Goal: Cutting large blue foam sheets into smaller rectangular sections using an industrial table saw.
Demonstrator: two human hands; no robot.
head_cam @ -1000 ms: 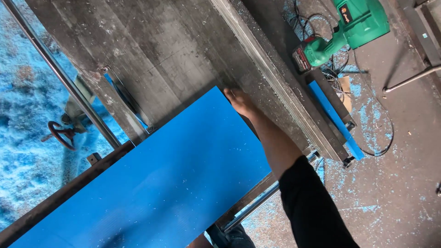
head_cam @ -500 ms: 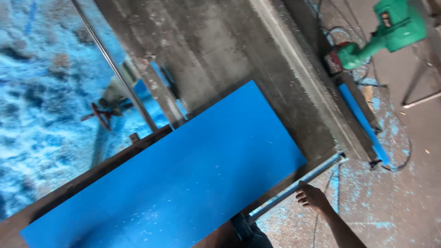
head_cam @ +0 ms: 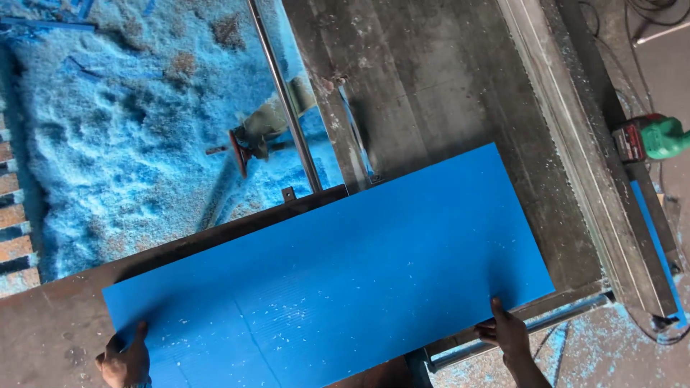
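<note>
A long blue plastic sheet (head_cam: 338, 273) lies flat on a worn metal saw table (head_cam: 445, 93). My left hand (head_cam: 123, 359) grips the sheet's near left corner, thumb on top. At the near right corner my right hand (head_cam: 507, 334) holds the sheet's edge, just above a steel rail (head_cam: 546, 323). The saw blade slot (head_cam: 357, 136) lies beyond the sheet's far edge, a strip of blue showing in it.
A metal fence rail (head_cam: 575, 151) runs along the table's right side. A green power tool (head_cam: 650, 138) rests at the right edge. Blue shavings (head_cam: 122, 129) cover the floor at left, behind a steel bar (head_cam: 284, 97). A blue strip (head_cam: 658, 237) lies along the right.
My right hand left the sheet's far corner and came back to grip the near right corner. My left hand has come into view on the near left corner. The view shifted right.
</note>
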